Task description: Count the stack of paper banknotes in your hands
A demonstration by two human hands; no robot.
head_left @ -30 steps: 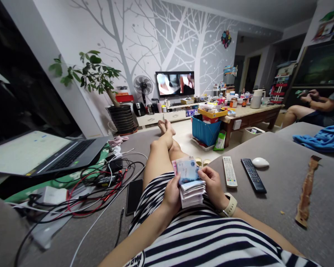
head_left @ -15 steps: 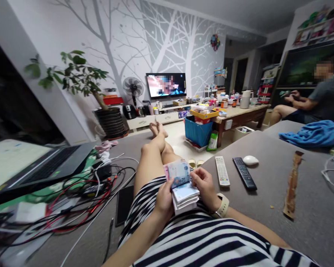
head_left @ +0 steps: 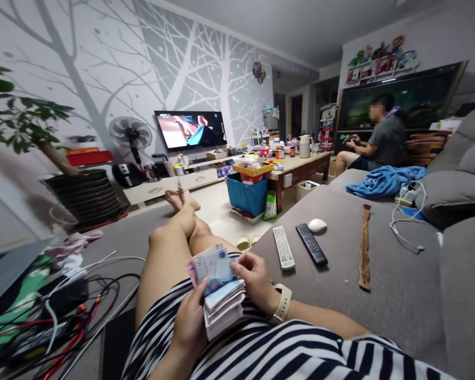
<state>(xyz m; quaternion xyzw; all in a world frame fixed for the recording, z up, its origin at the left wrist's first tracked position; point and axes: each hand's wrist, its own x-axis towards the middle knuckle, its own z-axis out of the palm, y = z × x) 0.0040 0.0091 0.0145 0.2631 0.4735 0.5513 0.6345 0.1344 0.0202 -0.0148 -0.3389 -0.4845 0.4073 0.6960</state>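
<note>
I sit on a grey sofa [head_left: 380, 274] with my legs stretched out, and a thick stack of banknotes [head_left: 220, 295] rests over my striped lap. My left hand [head_left: 190, 324] grips the stack from below and behind, fingers closed round it. My right hand [head_left: 255, 279], with a pale watch on its wrist, pinches the top bluish note, which stands lifted at the front of the stack.
A white remote [head_left: 283, 247], a black remote [head_left: 311, 244] and a white mouse [head_left: 317, 225] lie on the sofa to my right, beside a brown strip [head_left: 364, 247]. Tangled cables [head_left: 51, 316] lie at my left. Another person [head_left: 374, 142] sits beyond a blue cloth [head_left: 383, 180].
The view has swung to the right, so the laptop has slid almost out at the left. Both hands keep hold of the banknotes, the top note still lifted.
</note>
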